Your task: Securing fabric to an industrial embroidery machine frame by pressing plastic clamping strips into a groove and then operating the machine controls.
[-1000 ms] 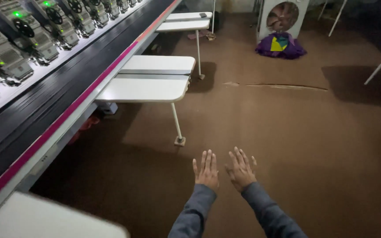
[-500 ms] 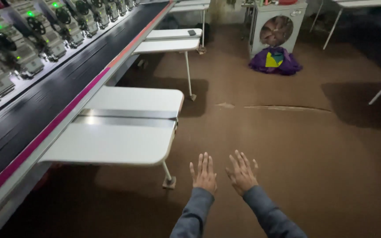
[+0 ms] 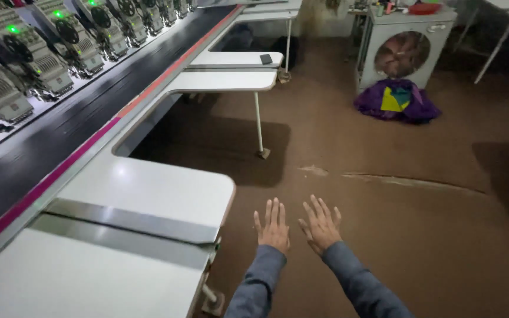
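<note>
My left hand (image 3: 273, 225) and my right hand (image 3: 320, 223) are stretched out side by side in front of me, palms down, fingers spread, holding nothing. Both wear grey-blue sleeves. They hover over the brown floor (image 3: 384, 224), just right of the rounded corner of a white machine table (image 3: 148, 194). Neither hand touches the table.
A long embroidery machine with several sewing heads (image 3: 42, 53) and green lights runs along the left, with a black bed and a pink stripe (image 3: 60, 171). Another white table (image 3: 225, 82) on a thin leg stands further ahead. A white fan box (image 3: 405, 47) and a purple cloth bundle (image 3: 397, 101) sit at the back.
The view has advanced along the machine; the near white table has slid down to the lower left and the fan box looks closer. My hands stay outstretched and empty.
</note>
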